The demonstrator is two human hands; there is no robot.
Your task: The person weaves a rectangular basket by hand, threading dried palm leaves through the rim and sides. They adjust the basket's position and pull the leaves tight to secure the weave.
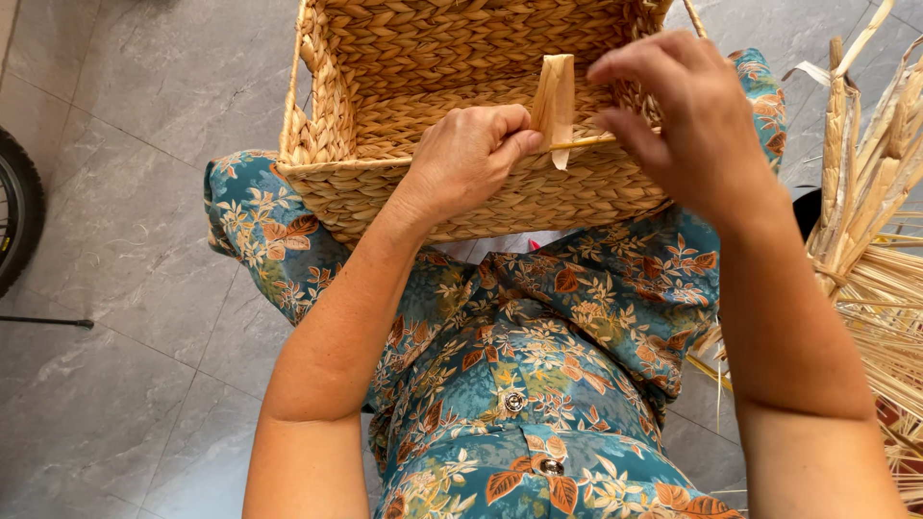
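Note:
A rectangular woven straw basket [385,183] rests on my lap, its open top facing away from me. My left hand [466,159] lies on the near rim and pinches a flat pale fibre strip [556,101] that stands up from the weave. My right hand [687,120] hovers just right of the strip, fingers curled, with a thin straw stick [586,142] running between thumb and fingers toward the left hand. I cannot tell how firmly the right hand grips the stick.
A bundle of dried straw stalks [870,240] lies at my right. A dark tyre [14,221] and a thin black rod [48,322] sit at the left on the grey tiled floor [125,125]. My lap wears teal floral cloth [538,365].

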